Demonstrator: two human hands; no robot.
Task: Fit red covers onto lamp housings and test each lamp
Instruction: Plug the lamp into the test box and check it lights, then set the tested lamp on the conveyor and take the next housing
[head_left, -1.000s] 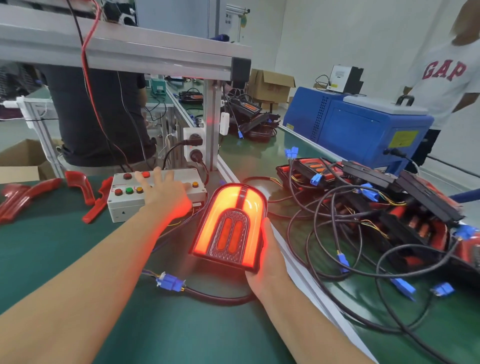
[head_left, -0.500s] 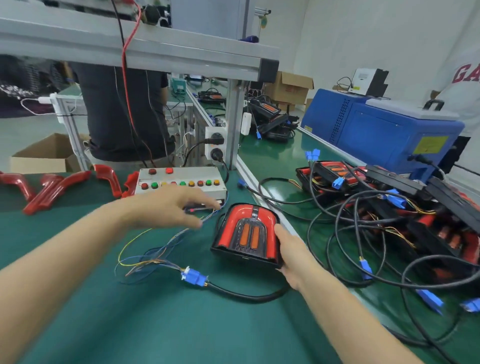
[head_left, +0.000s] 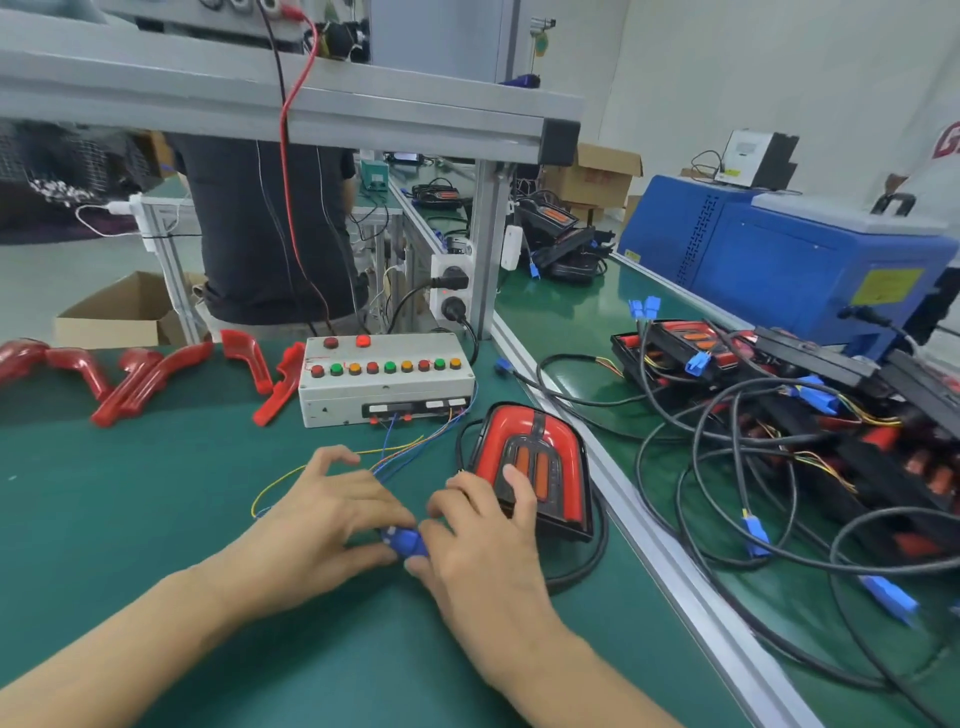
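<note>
Item one: blue connector (head_left: 404, 540), on the green bench mat (head_left: 130, 499) right in front of me, pinched from both sides. My left hand (head_left: 332, 509) grips its left end between thumb and curled fingers; my right hand (head_left: 478, 540) grips the right end the same way, its upper fingers resting against the near-left edge of the lamp. Item two: lamp (head_left: 535, 467), red cover fitted in a black housing, face up and unlit, lying just right of my hands and near the aluminium rail (head_left: 649, 540) that divides the bench. Its black cable (head_left: 587, 566) loops round the near side of the housing toward the connector. Item three: test box (head_left: 387, 379), grey-white, behind the lamp and to its left, with a row of red, green and orange buttons and one lit red lamp on top. Thin coloured wires (head_left: 400, 452) run from its front face across the mat toward my left hand. Item four: loose red covers (head_left: 135, 376), several, scattered on the mat left of the box, one leaning against its left side. Item five: heap of black housings and tangled cables with blue plugs (head_left: 779, 431), on the far side of the rail to my right. Item six: blue machine (head_left: 789, 265), behind that heap.
</note>
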